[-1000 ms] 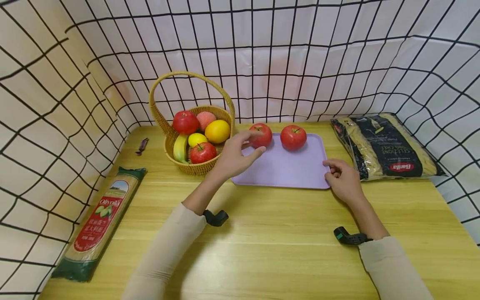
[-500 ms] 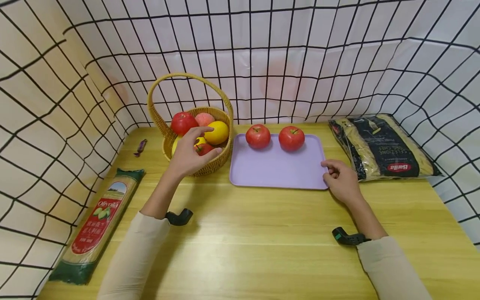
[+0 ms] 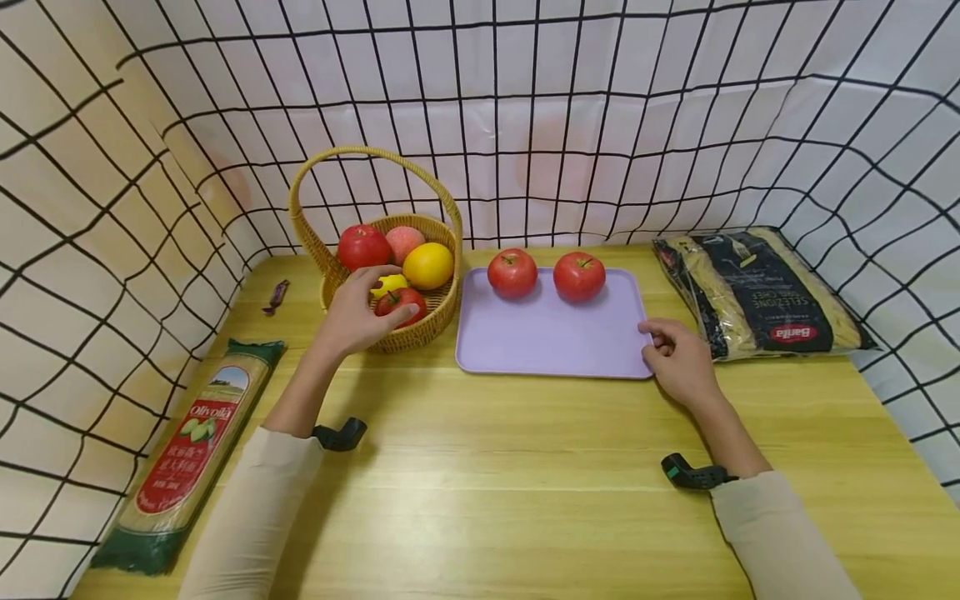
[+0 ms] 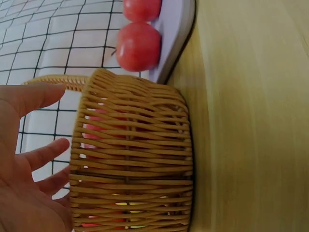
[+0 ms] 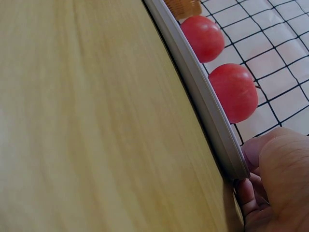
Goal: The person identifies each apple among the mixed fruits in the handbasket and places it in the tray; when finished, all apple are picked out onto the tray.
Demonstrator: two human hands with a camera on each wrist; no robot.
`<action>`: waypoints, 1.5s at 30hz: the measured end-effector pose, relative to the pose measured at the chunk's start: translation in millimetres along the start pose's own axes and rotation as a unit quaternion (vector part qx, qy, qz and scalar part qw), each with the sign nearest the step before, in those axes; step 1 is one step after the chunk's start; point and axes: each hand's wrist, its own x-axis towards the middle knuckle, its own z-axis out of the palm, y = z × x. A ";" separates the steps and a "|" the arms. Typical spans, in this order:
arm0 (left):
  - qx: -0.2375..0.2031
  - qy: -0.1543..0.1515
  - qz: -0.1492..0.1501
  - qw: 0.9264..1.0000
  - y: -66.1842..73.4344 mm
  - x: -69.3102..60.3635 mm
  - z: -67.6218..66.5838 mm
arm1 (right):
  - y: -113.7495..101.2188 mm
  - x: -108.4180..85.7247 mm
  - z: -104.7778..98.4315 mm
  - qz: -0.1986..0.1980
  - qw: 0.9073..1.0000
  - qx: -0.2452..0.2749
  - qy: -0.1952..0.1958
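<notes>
Left hand [image 3: 351, 317], fingers parted, gripping nothing, is hovering over round, glossy fruit [image 3: 411, 302] in a woven basket [image 3: 426, 333]. Right hand [image 3: 682, 362], fingers curled, is pinching a smooth lilac tray [image 3: 551, 346].

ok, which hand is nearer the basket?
Left. The left hand is just above the basket; the right hand is across the tray, at its right edge.

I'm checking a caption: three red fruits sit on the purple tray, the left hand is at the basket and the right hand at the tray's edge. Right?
Not three: the head view shows two red fruits on the purple tray. The left hand is at the basket and the right hand at the tray's edge.
</notes>
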 end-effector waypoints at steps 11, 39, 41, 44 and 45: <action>0.038 -0.029 -0.027 0.998 -3.3 6.4 4.5 | -3.1 -1.1 -0.9 0.002 1.000 0.007 -0.007; 0.121 -0.098 -0.091 0.984 0.0 19.7 6.6 | -3.9 -1.5 -1.4 0.008 1.000 0.007 -0.009; 0.124 -0.104 -0.098 0.982 0.0 20.5 7.0 | -4.4 -1.6 -1.9 0.010 1.000 0.006 -0.009; 0.125 -0.106 -0.107 0.981 -0.3 20.3 8.1 | -4.7 -1.4 -1.9 0.009 1.000 0.008 -0.010; 0.123 -0.104 -0.110 0.981 -0.2 20.0 8.6 | -4.7 -1.3 -2.1 0.010 1.000 0.008 -0.010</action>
